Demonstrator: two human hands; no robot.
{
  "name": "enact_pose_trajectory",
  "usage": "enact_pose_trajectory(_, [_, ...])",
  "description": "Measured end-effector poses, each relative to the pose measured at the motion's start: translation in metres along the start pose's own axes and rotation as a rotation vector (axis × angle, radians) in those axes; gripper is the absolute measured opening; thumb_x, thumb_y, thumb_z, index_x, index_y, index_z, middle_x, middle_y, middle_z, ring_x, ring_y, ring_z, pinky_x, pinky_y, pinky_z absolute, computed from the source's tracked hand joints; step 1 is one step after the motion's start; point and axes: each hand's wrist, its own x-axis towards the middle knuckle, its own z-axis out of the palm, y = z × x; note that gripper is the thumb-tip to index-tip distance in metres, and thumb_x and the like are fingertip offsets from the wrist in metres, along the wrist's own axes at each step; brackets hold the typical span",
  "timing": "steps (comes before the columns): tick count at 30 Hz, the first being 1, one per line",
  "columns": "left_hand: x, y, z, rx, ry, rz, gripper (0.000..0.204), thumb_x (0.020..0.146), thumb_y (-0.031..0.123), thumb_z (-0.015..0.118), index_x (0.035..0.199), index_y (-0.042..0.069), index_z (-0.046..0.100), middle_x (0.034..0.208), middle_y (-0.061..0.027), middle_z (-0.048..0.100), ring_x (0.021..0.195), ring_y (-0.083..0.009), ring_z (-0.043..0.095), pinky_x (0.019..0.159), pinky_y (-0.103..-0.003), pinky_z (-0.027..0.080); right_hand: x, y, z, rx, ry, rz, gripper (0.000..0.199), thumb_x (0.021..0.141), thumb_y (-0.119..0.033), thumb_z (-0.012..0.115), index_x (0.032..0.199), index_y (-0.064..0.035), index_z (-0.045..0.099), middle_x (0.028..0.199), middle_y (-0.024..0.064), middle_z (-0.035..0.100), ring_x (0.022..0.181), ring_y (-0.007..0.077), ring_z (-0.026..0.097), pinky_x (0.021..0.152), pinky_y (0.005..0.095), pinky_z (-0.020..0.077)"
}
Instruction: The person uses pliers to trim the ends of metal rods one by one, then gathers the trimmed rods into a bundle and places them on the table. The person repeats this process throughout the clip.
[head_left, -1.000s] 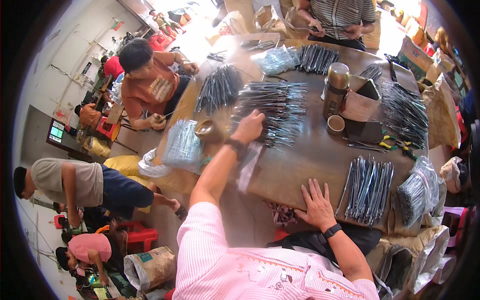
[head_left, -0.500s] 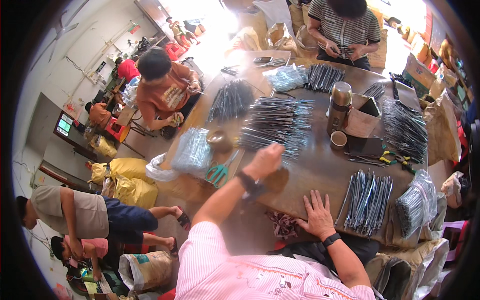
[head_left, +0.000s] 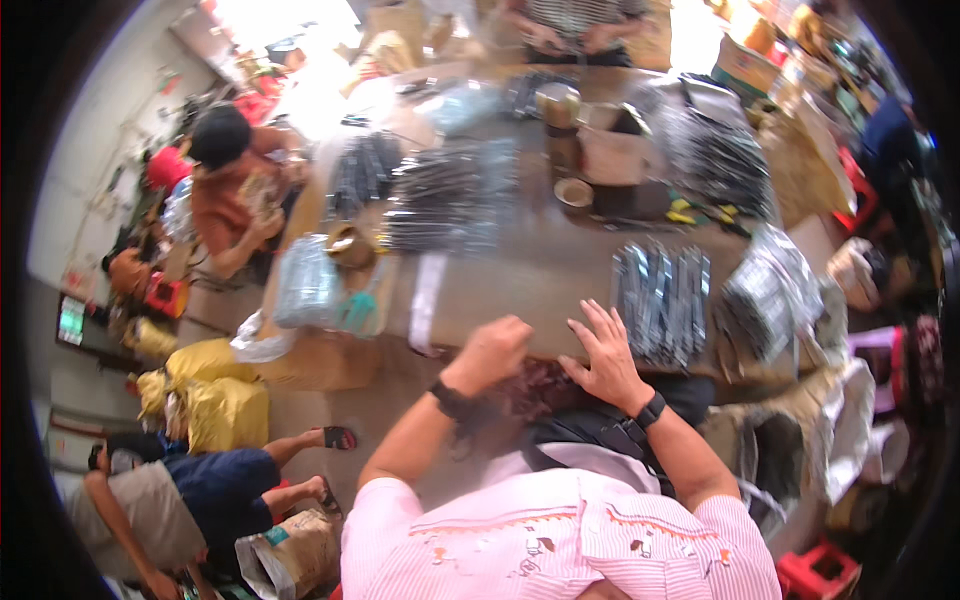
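Note:
My left hand (head_left: 496,350) is above the table's near edge, its fingers curled closed; whatever they may hold is hidden. To its right, my right hand (head_left: 606,358) rests at the edge with fingers spread, holding nothing. Beyond it lies a bundle of thin dark metal-looking rods (head_left: 662,305). A wide stack of similar dark rods (head_left: 445,200) with pale, shiny ends sits farther off to the left. Near my left hand a narrow whitish strip (head_left: 428,300), blurred, runs toward the table edge. Teal-handled scissors (head_left: 357,308) lie left of it beside a brown tape roll (head_left: 350,246).
A thermos (head_left: 560,130), a cup (head_left: 574,195) and a pale box (head_left: 615,150) stand on the table (head_left: 530,270). Yellow-handled pliers (head_left: 685,211) lie at right, near a plastic-wrapped bundle (head_left: 768,295). Co-workers sit at the left and far sides; yellow sacks (head_left: 225,390) stand at left.
My left hand has drawn back from the rod stack to the table's near edge, close to my right hand. The view has shifted, and the pale strip now shows on the table.

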Motion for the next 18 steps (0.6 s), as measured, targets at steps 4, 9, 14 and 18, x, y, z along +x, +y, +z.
enact_pose_trajectory(4, [0.027, 0.019, 0.022, -0.024, 0.036, 0.010, 0.020, 0.081, 0.007, 0.064, 0.101, 0.002, 0.063, 0.099, -0.0162, 0.062, 0.095, -0.0361, 0.060, 0.081, -0.042, 0.051, -0.043, 0.010, -0.062, -0.023, 0.092, 0.099, 0.047, 0.080, -0.025, 0.073, 0.118, -0.0011, 0.061, 0.136, 0.0197, 0.051, 0.131, 0.0369, 0.044, 0.113, 0.0520, 0.0289])
enact_pose_trajectory(9, [0.085, 0.063, 0.083, -0.023, -0.023, 0.214, 0.042, 0.086, 0.025, 0.068, 0.121, 0.004, 0.060, 0.131, -0.0188, 0.054, 0.124, -0.0354, 0.050, 0.103, -0.045, 0.040, -0.113, 0.025, -0.119, -0.034, 0.214, 0.336, 0.033, 0.086, -0.023, 0.069, 0.110, -0.0003, 0.066, 0.124, 0.0184, 0.060, 0.120, 0.0381, 0.052, 0.107, 0.0460, 0.0368])
enact_pose_trajectory(14, [0.142, 0.102, 0.147, 0.046, -0.235, 0.422, 0.060, 0.089, 0.043, 0.062, 0.134, 0.005, 0.052, 0.146, -0.0198, 0.042, 0.140, -0.0347, 0.035, 0.113, -0.054, 0.027, -0.173, 0.037, -0.138, 0.028, 0.252, 0.556, 0.034, 0.094, -0.028, 0.060, 0.108, 0.0019, 0.066, 0.120, 0.0200, 0.062, 0.115, 0.0374, 0.055, 0.101, 0.0429, 0.0413])
enact_pose_trajectory(18, [0.166, 0.114, 0.178, 0.142, -0.361, 0.442, 0.068, 0.092, 0.053, 0.055, 0.140, 0.006, 0.048, 0.150, -0.0200, 0.038, 0.144, -0.0343, 0.028, 0.114, -0.061, 0.020, -0.197, 0.044, -0.136, -0.003, 0.295, 0.606, 0.035, 0.095, -0.030, 0.058, 0.106, 0.0027, 0.066, 0.119, 0.0206, 0.062, 0.112, 0.0372, 0.056, 0.098, 0.0421, 0.0433])
